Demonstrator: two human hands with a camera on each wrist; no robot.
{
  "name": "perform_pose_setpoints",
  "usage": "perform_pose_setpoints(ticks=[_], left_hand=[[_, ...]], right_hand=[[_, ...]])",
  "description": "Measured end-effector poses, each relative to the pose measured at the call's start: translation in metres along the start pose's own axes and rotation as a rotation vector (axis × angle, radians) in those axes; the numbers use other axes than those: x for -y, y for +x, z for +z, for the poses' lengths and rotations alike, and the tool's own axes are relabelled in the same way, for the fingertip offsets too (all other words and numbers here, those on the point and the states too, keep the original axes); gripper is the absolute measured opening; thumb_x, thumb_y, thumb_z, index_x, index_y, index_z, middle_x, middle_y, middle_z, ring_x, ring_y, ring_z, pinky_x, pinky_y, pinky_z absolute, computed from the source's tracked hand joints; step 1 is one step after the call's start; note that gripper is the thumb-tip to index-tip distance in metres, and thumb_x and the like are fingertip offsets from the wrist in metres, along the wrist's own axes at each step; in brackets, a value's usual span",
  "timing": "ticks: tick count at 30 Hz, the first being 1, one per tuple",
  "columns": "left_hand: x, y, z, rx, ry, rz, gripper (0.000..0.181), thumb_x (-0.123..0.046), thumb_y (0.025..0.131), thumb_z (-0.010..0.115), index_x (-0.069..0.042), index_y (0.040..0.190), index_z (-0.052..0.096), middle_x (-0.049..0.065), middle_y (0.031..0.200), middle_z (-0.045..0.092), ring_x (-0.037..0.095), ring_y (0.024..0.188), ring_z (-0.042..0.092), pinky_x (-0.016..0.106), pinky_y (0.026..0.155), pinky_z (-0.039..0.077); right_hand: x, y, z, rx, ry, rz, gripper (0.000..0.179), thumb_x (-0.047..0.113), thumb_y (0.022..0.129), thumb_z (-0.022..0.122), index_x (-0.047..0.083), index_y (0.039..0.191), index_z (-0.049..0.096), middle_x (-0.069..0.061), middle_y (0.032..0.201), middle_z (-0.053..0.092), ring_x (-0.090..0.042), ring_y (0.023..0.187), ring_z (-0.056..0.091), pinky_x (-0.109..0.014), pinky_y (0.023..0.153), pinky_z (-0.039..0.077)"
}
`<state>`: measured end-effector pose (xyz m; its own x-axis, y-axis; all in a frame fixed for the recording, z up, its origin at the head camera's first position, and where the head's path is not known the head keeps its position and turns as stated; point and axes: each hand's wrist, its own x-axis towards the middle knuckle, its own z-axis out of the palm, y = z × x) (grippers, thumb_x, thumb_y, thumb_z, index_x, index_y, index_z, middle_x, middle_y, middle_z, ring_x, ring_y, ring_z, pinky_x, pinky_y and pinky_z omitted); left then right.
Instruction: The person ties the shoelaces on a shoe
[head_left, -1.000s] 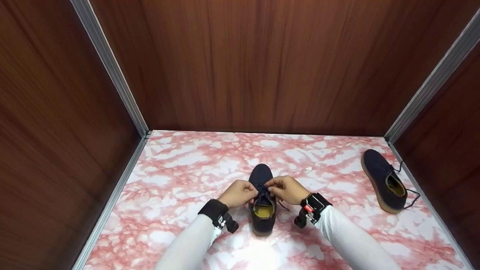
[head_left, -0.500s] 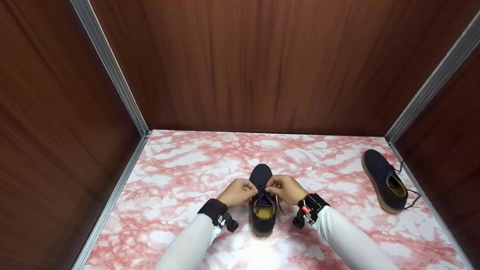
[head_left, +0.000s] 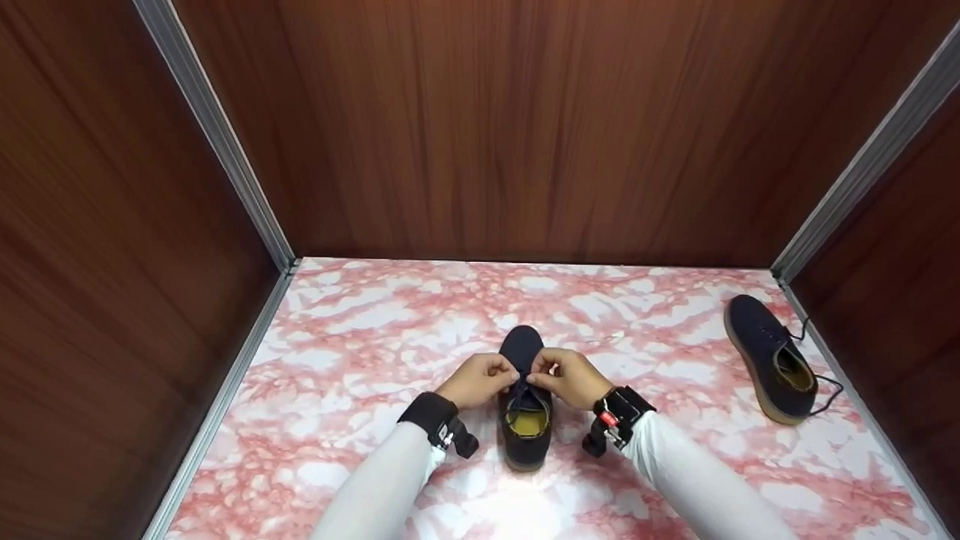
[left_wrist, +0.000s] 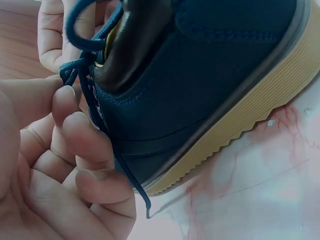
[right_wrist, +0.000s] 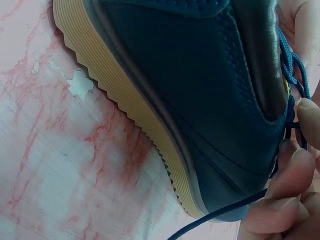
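Note:
A navy lace-up shoe (head_left: 521, 341) with a tan ridged sole stands upright on the marbled surface, toe pointing away. On its left side, my left hand (head_left: 478, 379) pinches the shoelace (left_wrist: 69, 25) between thumb and index finger, over the tongue. From the opposite side my right hand (head_left: 571, 377) pinches the lace too, fingertips close to the left ones. A blue loop stands up above the collar in the left wrist view. One lace end (right_wrist: 215, 214) trails below the right fingers. The lace crossing is partly hidden by the fingertips.
Another navy shoe (head_left: 769, 360) lies at the right near the side wall, its laces loose. Dark wood-patterned panels (head_left: 525, 150) with grey metal corner strips (head_left: 225, 142) enclose the red-and-white marbled surface (head_left: 360, 322) at the back and sides.
My right hand has shifted slightly left, bringing both hands' fingertips closer together over the lace. The lace end seen right of the shoe earlier no longer shows in the head view.

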<state>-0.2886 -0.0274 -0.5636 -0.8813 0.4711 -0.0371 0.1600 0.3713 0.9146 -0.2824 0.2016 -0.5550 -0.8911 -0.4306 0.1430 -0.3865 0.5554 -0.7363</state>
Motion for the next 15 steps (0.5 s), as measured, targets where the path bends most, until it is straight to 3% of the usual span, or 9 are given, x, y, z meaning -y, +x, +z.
perform_pose_setpoints(ticks=[3,8,15], left_hand=[[-0.001,0.000,0.001,-0.002,-0.006,-0.003,0.021,-0.020,0.103,0.065,-0.002,0.095,0.071,-0.002,0.078,0.062,0.012,0.069,0.056,0.020,0.061,0.045],[0.000,-0.002,0.000,-0.010,-0.056,-0.027,0.020,-0.018,0.103,0.065,-0.001,0.096,0.070,0.016,0.085,0.072,0.015,0.065,0.058,0.020,0.059,0.047],[0.004,-0.005,-0.004,-0.026,-0.135,-0.076,0.017,-0.017,0.100,0.064,-0.001,0.098,0.071,0.012,0.085,0.076,0.009,0.060,0.057,0.019,0.054,0.044]], right_hand=[[-0.001,-0.001,-0.001,-0.024,-0.013,0.008,0.014,0.020,0.094,0.079,0.013,0.090,0.067,-0.003,0.090,0.068,-0.001,0.067,0.051,-0.018,0.062,0.043],[0.001,-0.006,-0.004,-0.067,0.004,0.052,0.015,0.018,0.093,0.079,0.013,0.093,0.066,-0.002,0.091,0.066,-0.003,0.062,0.050,-0.018,0.059,0.042],[0.008,-0.015,-0.006,-0.049,0.044,0.015,0.017,0.017,0.093,0.080,0.013,0.086,0.065,0.001,0.079,0.061,-0.002,0.063,0.051,-0.018,0.058,0.042]])
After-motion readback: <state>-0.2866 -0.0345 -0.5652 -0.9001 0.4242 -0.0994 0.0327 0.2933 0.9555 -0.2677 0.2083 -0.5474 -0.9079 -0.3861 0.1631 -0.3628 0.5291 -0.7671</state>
